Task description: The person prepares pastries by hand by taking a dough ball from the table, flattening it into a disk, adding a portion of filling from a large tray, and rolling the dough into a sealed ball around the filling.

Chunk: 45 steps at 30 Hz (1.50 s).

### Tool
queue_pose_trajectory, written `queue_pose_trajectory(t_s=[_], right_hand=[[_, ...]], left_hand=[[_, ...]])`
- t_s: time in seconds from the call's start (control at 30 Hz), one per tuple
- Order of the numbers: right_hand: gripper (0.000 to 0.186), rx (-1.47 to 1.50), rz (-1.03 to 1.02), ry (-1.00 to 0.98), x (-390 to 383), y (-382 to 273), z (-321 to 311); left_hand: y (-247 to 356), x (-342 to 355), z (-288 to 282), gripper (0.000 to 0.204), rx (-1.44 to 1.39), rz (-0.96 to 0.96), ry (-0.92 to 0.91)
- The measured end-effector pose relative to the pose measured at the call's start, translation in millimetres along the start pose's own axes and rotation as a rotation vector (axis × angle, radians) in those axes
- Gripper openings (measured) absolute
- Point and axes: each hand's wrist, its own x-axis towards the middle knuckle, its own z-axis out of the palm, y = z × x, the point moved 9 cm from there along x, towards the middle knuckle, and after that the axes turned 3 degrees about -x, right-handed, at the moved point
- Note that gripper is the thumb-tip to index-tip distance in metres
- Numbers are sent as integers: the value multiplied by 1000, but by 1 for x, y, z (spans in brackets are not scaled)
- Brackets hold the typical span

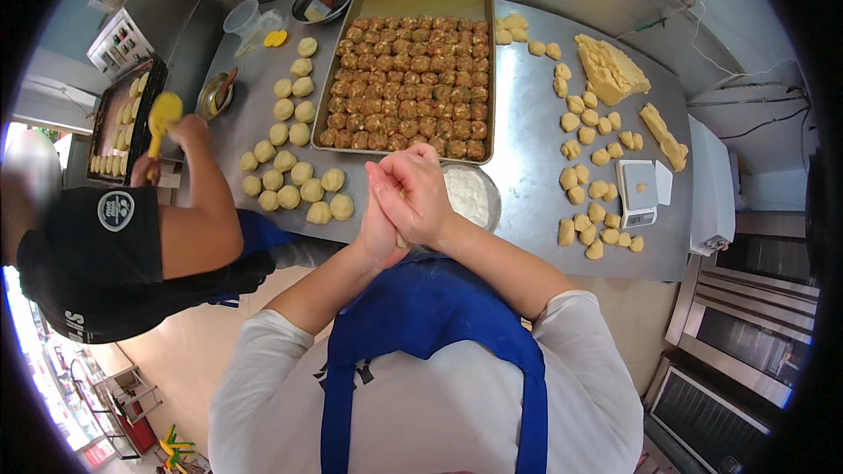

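The long stainless-steel table (pixel 527 149) carries everything here. At its far edge, near the middle, sits the big rectangular metal baking tray (pixel 406 0), packed in close rows with small brown balls of filling (pixel 408 79). Toward the far right corner lies a pale yellow block of dough (pixel 610 66), with a narrower strip of the same dough (pixel 665 134) just right of it. Cut dough pieces (pixel 590 167) trail down the right side to the near edge, around a small white kitchen scale (pixel 637 193). On the left half, smooth round finished dough balls (pixel 294 171) stand in loose rows. A round metal bowl of white flour (pixel 470 193) sits at the near edge, partly behind the hands.

The person in the blue apron has the left hand (pixel 379 228) and right hand (pixel 420 197) pressed palm to palm over the near edge, fingers (pixel 397 177) closed flat together. Only a sliver of pale dough piece (pixel 401 240) peeps out at the heel of the palms; the rest is hidden.

To my eye this is rolling. It goes best with light, even pressure and circling palms, so the ball closes smooth without cracks; a dusting from the flour bowl should stop sticking.

At the left edge a co-worker's hand (pixel 180 132) holds a yellow brush (pixel 163 114).
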Motion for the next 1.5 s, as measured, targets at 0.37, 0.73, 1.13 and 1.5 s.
queue_pose_trajectory(t_s=[0.37,0.73,1.13,1.5], right_hand=[[35,363,521,-106,-24,76,37],[26,-125,-294,-37,-3,-6,0],[33,-339,103,-336,198,195,144],[37,-856,-144,-213,234,278,203]], left_hand=[[-31,-9,15,58,-469,-381,7],[62,1,26,99,-395,-74,28],[48,-10,-137,36,-522,-96,497],[38,-35,-159,33,-140,-153,523]])
